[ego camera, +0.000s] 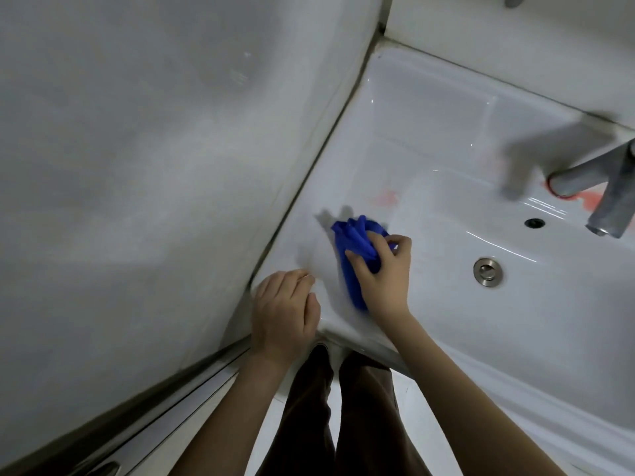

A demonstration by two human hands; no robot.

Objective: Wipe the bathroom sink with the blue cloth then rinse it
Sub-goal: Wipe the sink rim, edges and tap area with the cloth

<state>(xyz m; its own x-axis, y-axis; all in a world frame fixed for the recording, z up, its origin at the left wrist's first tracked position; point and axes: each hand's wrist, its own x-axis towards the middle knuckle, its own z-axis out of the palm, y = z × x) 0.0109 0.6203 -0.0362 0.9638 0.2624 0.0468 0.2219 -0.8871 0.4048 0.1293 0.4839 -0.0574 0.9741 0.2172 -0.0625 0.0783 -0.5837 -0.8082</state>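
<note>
Two hands at work: the right hand (385, 269) clenches the bunched blue cloth (354, 252) on the sink (429, 139) ledge's left side, while the left hand (285, 310) rests loosely curled, holding nothing, on the corner. Pink stains (386, 198) beyond the cloth and by the tap (591, 187) risk being missed if strokes stay short.

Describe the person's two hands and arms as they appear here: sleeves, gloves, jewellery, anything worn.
Both arms are bare from the wrist to the bottom edge of the picture, with no sleeves in view. The left hand and the right hand wear no gloves. No watch, bracelet or ring shows on either one. Below the arms, dark brown trousers are visible.
</note>
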